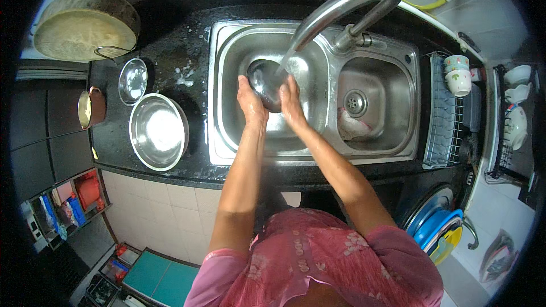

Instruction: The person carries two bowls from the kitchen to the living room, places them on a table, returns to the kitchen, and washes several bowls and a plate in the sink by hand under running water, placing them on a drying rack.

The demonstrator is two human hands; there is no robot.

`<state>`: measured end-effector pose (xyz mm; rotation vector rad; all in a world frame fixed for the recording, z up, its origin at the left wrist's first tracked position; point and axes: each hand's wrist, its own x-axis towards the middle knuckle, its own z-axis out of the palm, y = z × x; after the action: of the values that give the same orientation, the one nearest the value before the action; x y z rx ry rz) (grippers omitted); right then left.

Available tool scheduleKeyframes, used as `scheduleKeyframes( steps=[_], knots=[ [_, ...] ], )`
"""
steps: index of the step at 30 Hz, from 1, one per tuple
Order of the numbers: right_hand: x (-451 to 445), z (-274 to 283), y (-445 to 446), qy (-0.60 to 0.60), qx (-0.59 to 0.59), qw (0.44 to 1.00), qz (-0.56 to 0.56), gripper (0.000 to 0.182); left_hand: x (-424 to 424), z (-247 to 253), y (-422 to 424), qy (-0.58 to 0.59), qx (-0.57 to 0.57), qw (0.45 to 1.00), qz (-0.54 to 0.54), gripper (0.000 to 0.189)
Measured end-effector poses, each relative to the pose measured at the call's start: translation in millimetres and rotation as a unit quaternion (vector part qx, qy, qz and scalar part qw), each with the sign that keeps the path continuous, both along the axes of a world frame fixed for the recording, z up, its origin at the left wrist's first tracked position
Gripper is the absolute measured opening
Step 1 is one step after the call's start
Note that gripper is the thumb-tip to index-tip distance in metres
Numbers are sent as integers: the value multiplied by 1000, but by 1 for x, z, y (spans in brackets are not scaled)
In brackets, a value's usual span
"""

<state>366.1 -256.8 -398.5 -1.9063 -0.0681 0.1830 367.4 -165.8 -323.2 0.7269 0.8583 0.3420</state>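
Observation:
Over the left sink basin (232, 123), both my hands grip a dark, shiny round vessel (263, 79), perhaps a bowl or pot. My left hand (251, 100) holds its left and near side. On its right side are the fingers of my right hand (291, 100). Water runs from the curved metal faucet (341, 6) onto the vessel near my right fingers. Its underside and the fingers beneath it are hidden.
Left of the sink, a large steel bowl (158, 132) and a smaller steel bowl (133, 82) stand on the wet black counter (194, 106). The right basin (384, 94) holds a pale cloth-like item (352, 125). Farther right is a wire dish rack (443, 115) with cups (458, 81).

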Motion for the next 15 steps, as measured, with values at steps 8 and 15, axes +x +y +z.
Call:
scheduleKeyframes(
  steps=[8,15],
  knots=[
    [31,34,10,-44,-43,997,36,42,-6,-9,-25,70,332,919,-202,49],
    [80,53,-9,318,109,939,72,28,-26,-3,-8,70,533,795,-281,46]
  ],
)
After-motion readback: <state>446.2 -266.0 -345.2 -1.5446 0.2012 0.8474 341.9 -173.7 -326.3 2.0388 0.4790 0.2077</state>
